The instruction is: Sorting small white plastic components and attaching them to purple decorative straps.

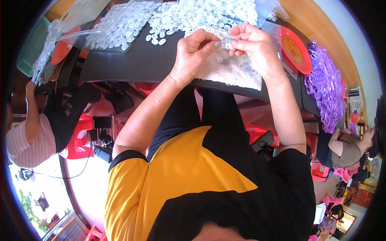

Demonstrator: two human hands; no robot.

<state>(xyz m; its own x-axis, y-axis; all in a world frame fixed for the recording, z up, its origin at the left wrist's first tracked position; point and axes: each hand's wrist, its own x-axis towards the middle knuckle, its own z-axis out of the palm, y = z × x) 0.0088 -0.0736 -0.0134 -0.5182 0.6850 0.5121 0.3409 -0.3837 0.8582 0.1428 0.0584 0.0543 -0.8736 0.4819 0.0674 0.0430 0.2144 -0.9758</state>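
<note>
Over a pale, fluffy cloth [241, 76] at the table's near edge, my two hands face each other, a small gap between their fingertips. My left hand [192, 55] is closed in a pinch, thumb against forefinger; what it grips, if anything, is too small to make out. Between the thumb and fingers of my right hand [259, 47] is a small white plastic piece [228, 44]. Another small white piece [219, 59] lies on the cloth below. Beyond my hands spreads a heap of white oval plastic pieces [201, 17], a few lying loose at its left edge.
A second pile of white pieces [118, 26] lies in clear plastic at left on the dark table [124, 66]. To the right are a red round tray [296, 50] and a bundle of purple ribbon [325, 88]. People sit at both sides, near red stools [80, 138].
</note>
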